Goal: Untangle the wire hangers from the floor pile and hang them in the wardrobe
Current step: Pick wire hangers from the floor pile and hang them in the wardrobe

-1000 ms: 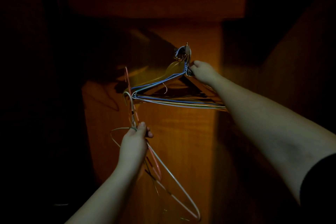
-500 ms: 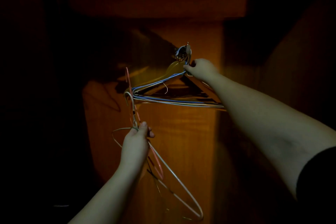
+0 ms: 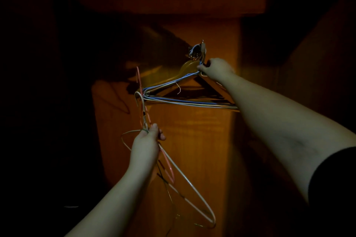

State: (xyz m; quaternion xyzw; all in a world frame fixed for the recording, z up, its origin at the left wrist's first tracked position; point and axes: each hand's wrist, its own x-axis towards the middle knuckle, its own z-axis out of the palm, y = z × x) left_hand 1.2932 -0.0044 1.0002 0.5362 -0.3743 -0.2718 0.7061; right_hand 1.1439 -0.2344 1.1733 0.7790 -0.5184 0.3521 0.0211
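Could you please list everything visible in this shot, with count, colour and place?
hung wire hangers: several, exact count unclear, blue and pale, bunched on the hook at centre.
wooden hanger: one, amber, behind that bunch.
hook: one, metallic, on the wardrobe's back panel.
loose wire hangers: a few, white, pink and dark, dangling from the left hand.
wardrobe: one, orange-brown wood, fills the background; its sides are too dark to read.
left hand: one, lower centre, grips the loose hangers near their necks.
right hand: one, at the hung bunch just below the hook, fingers on the wires.
sleeve: one, black, on the right arm.
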